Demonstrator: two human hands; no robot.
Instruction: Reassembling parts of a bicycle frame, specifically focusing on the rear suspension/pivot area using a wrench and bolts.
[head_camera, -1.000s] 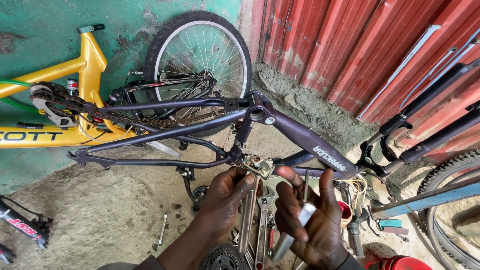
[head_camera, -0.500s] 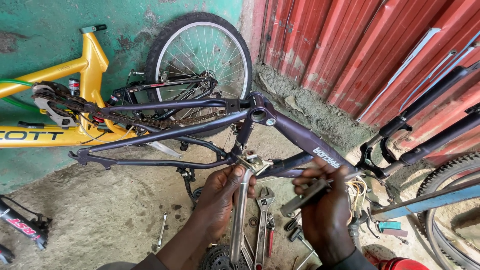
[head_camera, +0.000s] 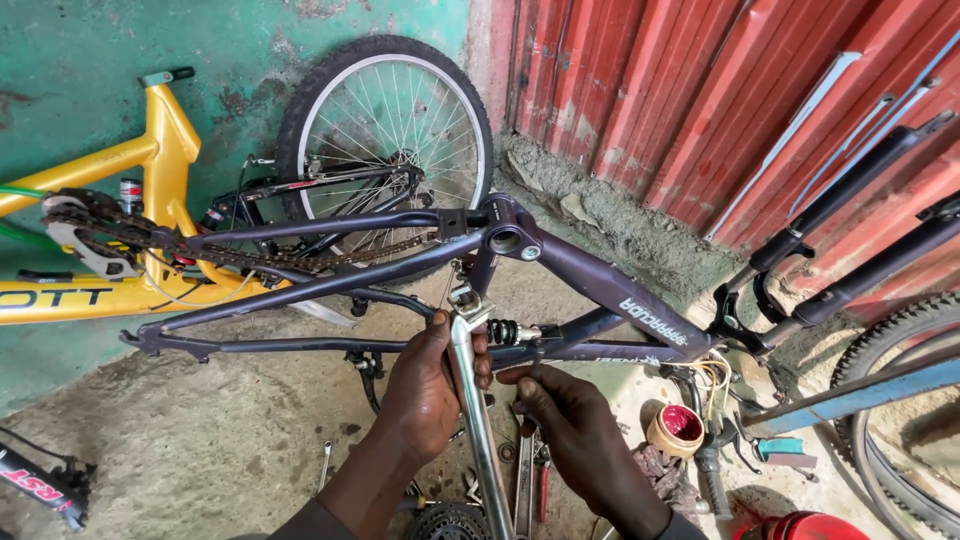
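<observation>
Purple steel fills the middle of my view: an upturned frame (head_camera: 600, 285) with its bottom bracket shell uppermost and the tubes running out left and right. My left hand (head_camera: 432, 385) is closed around a long silver wrench (head_camera: 478, 420), gripping it just below the head, which sits up against the frame's lower linkage next to a small coil spring (head_camera: 503, 331). The wrench shaft runs down between my wrists towards the bottom edge. My right hand (head_camera: 575, 425) is curled, fingertips pinching a thin dark tool (head_camera: 536, 352) that points up at the same spot by the spring; I cannot tell exactly what the tool is.

Behind the frame a chain (head_camera: 250, 252) hangs along the stays, and a spoked wheel (head_camera: 388, 135) leans on the green wall beside a yellow frame (head_camera: 150, 160). On the ground under my hands lie loose spanners (head_camera: 525, 480) and a cog (head_camera: 447, 522). A small red-filled tin (head_camera: 676, 428) sits just right of my right hand, near a dark fork (head_camera: 830, 240) leaning against the red corrugated sheet (head_camera: 700, 90).
</observation>
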